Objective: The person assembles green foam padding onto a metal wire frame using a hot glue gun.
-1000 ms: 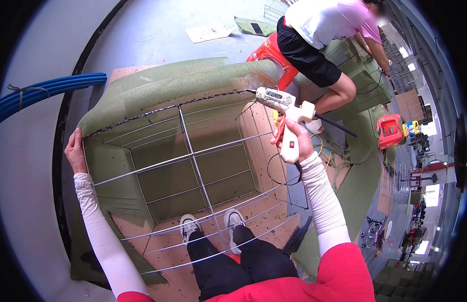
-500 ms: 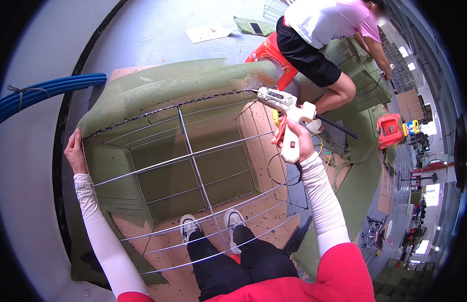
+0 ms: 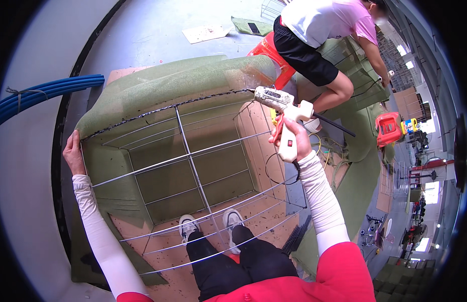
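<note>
1. Gripping a white hot glue gun (image 3: 301, 111), the person's right hand (image 3: 303, 142) is closed around its handle, fingers curled at the orange-red trigger; a black glue stick (image 3: 339, 125) juts from the gun's rear.
2. The gun is over the upper right of a metal wire frame (image 3: 189, 154), its nozzle at the right end of a black glue bead (image 3: 129, 121).
3. That bead runs along the frame's top edge, where a green carpet-like sheet (image 3: 158, 84) meets the wire.
4. The left hand (image 3: 74, 155) is at the frame's upper left corner, fingers partly bent against the green edge; how firmly it grips cannot be told.
5. The frame stands around the person's shoes (image 3: 188, 226), green sheeting lining its far side.
6. Beyond, a co-worker (image 3: 314, 22) leans over beside a red plastic stool (image 3: 267, 48).
</note>
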The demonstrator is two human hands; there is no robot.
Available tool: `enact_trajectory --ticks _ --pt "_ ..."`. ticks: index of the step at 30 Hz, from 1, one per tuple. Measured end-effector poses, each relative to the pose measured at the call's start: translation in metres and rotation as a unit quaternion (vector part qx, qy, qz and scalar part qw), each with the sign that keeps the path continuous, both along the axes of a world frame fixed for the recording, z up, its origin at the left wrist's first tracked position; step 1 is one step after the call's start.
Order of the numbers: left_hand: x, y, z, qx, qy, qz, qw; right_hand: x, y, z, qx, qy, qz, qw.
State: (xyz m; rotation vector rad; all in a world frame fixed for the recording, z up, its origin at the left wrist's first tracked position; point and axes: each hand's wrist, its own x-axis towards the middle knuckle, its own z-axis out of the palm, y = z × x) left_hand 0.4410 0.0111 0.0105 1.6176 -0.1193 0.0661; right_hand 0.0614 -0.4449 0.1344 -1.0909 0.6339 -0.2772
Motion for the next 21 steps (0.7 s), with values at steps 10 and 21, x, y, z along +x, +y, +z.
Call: enact_trajectory --ticks 10,21 --pt "0.002 0.001 -0.002 -0.003 0.003 -0.002 1.000 -0.008 -0.012 0.002 -0.012 -0.005 -0.021 1.000" --pt "0.003 0.004 -0.002 0.002 0.008 -0.004 1.000 -0.001 0.001 -0.002 0.014 0.011 0.005 1.000"
